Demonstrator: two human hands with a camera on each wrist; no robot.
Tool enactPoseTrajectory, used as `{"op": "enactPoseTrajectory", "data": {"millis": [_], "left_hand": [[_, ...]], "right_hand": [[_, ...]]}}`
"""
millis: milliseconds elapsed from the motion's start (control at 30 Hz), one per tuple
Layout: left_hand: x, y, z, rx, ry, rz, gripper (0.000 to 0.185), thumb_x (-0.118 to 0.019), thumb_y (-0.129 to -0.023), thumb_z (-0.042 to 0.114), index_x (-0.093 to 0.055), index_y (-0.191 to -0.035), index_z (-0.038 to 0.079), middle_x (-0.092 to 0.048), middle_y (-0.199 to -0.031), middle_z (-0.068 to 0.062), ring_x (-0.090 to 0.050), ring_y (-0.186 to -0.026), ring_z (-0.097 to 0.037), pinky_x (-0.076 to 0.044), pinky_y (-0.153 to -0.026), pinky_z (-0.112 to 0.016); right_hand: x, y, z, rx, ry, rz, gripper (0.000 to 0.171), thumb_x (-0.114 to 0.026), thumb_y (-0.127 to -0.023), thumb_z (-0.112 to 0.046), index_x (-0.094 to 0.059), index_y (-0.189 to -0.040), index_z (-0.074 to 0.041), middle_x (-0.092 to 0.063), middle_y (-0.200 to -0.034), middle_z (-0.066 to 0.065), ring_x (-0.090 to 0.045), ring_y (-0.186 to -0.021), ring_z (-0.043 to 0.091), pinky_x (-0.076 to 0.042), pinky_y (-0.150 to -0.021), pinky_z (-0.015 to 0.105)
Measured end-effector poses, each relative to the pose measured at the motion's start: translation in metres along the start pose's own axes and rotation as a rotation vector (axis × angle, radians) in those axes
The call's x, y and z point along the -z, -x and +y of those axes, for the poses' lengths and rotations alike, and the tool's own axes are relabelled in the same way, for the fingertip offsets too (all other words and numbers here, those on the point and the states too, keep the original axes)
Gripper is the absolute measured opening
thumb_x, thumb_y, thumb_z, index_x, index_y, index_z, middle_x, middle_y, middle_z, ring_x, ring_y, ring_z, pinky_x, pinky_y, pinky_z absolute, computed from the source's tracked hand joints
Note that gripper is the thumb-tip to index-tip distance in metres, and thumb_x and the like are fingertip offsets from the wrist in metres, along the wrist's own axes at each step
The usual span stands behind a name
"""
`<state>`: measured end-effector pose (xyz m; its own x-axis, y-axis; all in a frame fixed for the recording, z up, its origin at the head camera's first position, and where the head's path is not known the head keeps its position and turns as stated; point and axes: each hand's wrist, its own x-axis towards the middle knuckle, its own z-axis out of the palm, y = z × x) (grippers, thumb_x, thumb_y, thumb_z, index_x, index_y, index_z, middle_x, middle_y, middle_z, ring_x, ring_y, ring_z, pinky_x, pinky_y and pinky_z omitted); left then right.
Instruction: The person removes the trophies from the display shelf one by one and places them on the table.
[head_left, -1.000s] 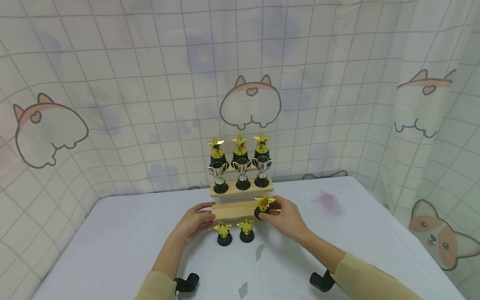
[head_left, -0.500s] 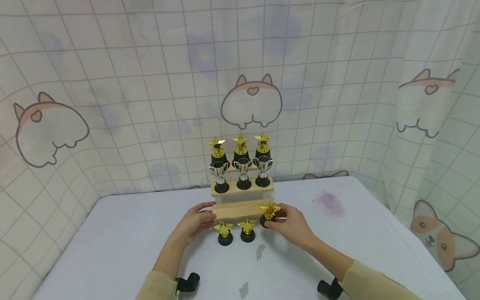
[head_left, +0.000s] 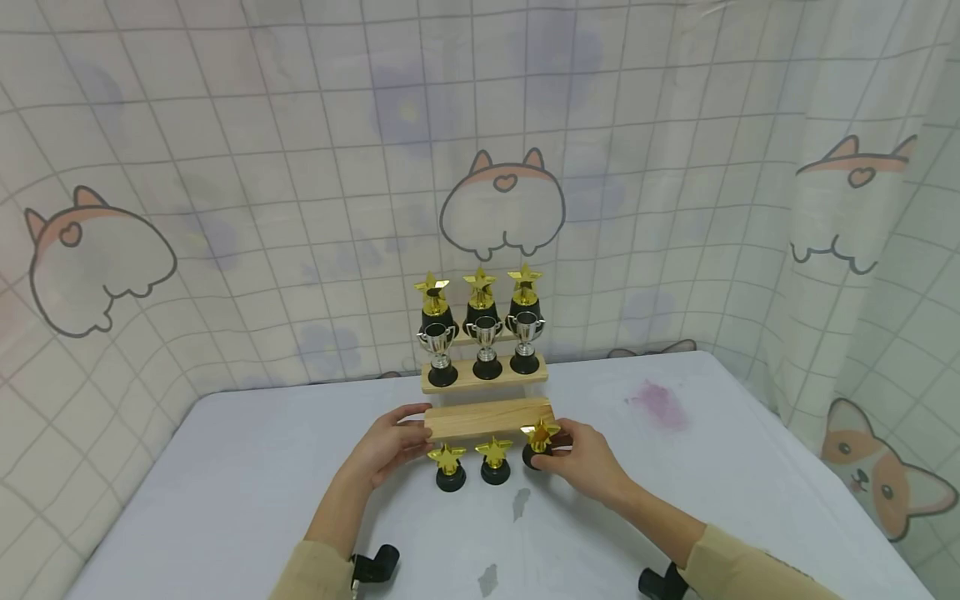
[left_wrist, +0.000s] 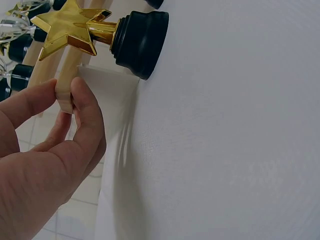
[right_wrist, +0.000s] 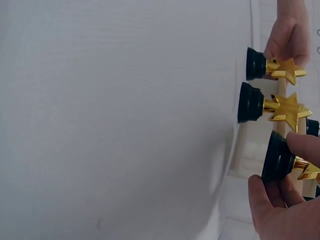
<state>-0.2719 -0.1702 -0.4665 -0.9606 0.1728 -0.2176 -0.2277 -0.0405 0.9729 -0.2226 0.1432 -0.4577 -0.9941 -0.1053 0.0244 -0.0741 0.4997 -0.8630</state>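
Note:
My right hand point(head_left: 588, 462) grips a gold star trophy point(right_wrist: 278, 156) by its black base, at the right end of a row. Two like trophies stand on the table left of it, a middle star trophy point(head_left: 494, 461) and a left star trophy point(head_left: 449, 468). Behind this row lies the front wooden shelf board point(head_left: 480, 419), bare on top. My left hand point(left_wrist: 60, 145) pinches the left end of that board between thumb and fingers. In the right wrist view, the held trophy is slightly tilted compared with the other two.
Behind the front board, silver cup trophies point(head_left: 486, 342) stand on a middle wooden step point(head_left: 468, 382). Larger gold star trophies point(head_left: 480, 296) stand in a row farther back. A white cloth covers the table point(head_left: 262, 475), and a patterned curtain point(head_left: 300, 208) hangs behind it.
My right hand has carried the star trophy from the board's right end toward me and down, beside the other two. My left hand keeps its pinch on the board.

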Motion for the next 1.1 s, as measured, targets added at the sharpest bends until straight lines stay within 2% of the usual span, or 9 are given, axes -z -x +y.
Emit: {"op": "enactPoseTrajectory", "data": {"millis": [200, 500, 767, 1100], "left_hand": [[0.000, 0.000, 0.000, -0.002, 0.010, -0.004, 0.055, -0.064, -0.096, -0.002, -0.047, -0.147, -0.003, -0.058, -0.126, -0.025, -0.067, -0.096, -0.024, -0.059, -0.088, -0.036], [0.000, 0.003, 0.002, 0.001, 0.008, -0.005, 0.056, -0.064, -0.095, -0.003, -0.046, -0.148, -0.002, -0.058, -0.125, -0.025, -0.067, -0.096, -0.024, -0.059, -0.087, -0.035], [0.001, 0.002, 0.003, 0.002, 0.005, -0.004, 0.056, -0.064, -0.095, -0.004, -0.046, -0.148, -0.002, -0.059, -0.125, -0.025, -0.067, -0.096, -0.024, -0.059, -0.087, -0.036], [0.000, 0.002, 0.000, 0.021, 0.013, 0.003, 0.056, -0.065, -0.095, -0.004, -0.047, -0.148, -0.001, -0.058, -0.126, -0.025, -0.067, -0.098, -0.026, -0.059, -0.087, -0.035]], "right_hand": [[-0.001, 0.001, 0.001, -0.014, 0.004, -0.017, 0.043, -0.086, -0.082, -0.009, -0.066, -0.118, 0.002, -0.070, -0.104, 0.008, -0.070, -0.101, 0.027, -0.060, -0.085, 0.039], [-0.003, 0.001, 0.005, -0.017, 0.048, -0.027, 0.044, -0.088, -0.081, -0.011, -0.067, -0.116, 0.002, -0.069, -0.097, 0.004, -0.067, -0.089, 0.019, -0.059, -0.079, 0.038], [-0.007, -0.002, 0.008, -0.012, 0.079, -0.034, 0.043, -0.088, -0.081, -0.010, -0.068, -0.117, 0.001, -0.068, -0.094, 0.003, -0.065, -0.088, 0.019, -0.057, -0.078, 0.038], [-0.011, -0.003, 0.014, 0.026, 0.094, -0.034, 0.044, -0.088, -0.079, -0.008, -0.069, -0.117, 0.001, -0.068, -0.091, 0.001, -0.063, -0.083, 0.017, -0.056, -0.074, 0.036]]}}
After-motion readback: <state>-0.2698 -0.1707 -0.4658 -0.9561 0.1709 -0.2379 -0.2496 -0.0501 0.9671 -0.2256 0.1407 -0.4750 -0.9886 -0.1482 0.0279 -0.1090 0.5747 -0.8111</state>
